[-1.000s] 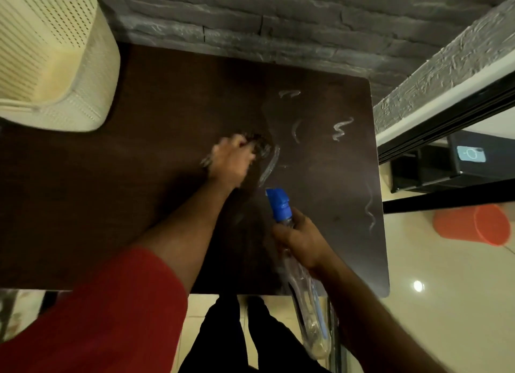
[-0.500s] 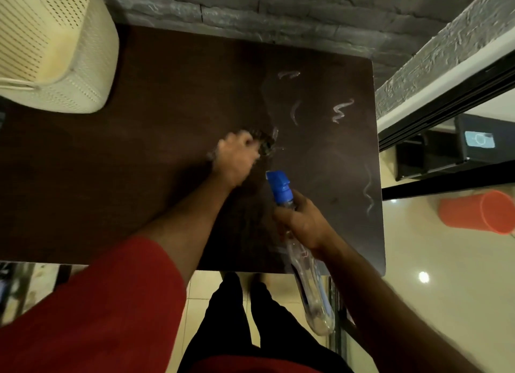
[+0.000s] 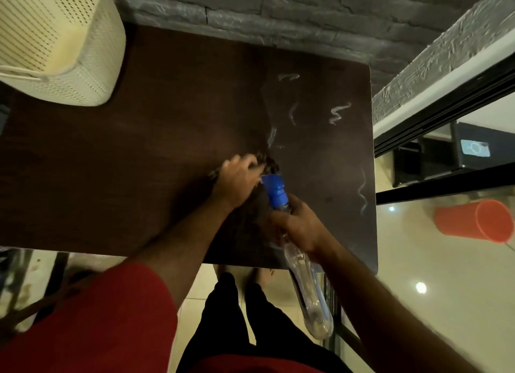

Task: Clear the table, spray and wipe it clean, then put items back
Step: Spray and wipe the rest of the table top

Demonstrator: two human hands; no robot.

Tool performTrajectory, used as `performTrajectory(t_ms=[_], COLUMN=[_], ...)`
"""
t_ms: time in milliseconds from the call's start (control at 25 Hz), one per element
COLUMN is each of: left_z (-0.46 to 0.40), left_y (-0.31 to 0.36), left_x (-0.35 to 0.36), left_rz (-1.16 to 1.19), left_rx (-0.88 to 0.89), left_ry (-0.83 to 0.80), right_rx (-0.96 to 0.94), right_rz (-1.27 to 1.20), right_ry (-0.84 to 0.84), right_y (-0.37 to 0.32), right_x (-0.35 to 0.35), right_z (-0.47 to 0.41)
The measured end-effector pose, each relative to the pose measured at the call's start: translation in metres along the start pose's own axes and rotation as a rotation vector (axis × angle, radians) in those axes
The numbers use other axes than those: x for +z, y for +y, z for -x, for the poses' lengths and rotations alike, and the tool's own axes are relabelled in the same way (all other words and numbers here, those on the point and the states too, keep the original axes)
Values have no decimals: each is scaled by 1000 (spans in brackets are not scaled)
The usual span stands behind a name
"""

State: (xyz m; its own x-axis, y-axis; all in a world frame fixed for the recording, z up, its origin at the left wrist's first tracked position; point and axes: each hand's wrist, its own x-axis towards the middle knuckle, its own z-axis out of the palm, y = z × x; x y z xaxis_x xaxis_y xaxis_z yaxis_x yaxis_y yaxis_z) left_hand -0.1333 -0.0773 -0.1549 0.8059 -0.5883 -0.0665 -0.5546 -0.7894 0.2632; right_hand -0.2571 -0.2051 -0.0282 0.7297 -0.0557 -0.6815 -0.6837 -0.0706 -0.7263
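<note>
We press a dark cloth (image 3: 267, 163) onto the dark bench (image 3: 139, 163) with our left hand (image 3: 239, 177), its grip curled over the cloth near the middle. Our right hand (image 3: 301, 225) has its grip wrapped round the clear spray bottle (image 3: 306, 283), blue nozzle forward. Wet streaks (image 3: 338, 112) lie toward the right edge.
</note>
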Motion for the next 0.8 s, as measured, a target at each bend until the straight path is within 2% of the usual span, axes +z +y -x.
performTrajectory(t_ms=[120, 280, 400, 600, 680, 800], left_z=[56, 70, 57, 66, 63, 63], left_y=[-24, -76, -80, -60, -64, -45], left_x=[-4, -19, -20, -12, -14, -17], left_rz=[73, 98, 156, 173, 158, 181], left_rx=[79, -225, -354, -367, -365, -362], left_ry=[20, 31, 61, 98, 75, -30], right_rx=[-19, -2, 65, 110, 128, 130], right_rz=[-18, 29, 129, 149, 129, 58], right_ry=[-25, -56, -114, -137, -156, -99], right_y=[-8, 3, 26, 45, 45, 48], right_x=[-3, -9, -5, 10, 15, 30], right_z=[9, 20, 37, 56, 55, 59])
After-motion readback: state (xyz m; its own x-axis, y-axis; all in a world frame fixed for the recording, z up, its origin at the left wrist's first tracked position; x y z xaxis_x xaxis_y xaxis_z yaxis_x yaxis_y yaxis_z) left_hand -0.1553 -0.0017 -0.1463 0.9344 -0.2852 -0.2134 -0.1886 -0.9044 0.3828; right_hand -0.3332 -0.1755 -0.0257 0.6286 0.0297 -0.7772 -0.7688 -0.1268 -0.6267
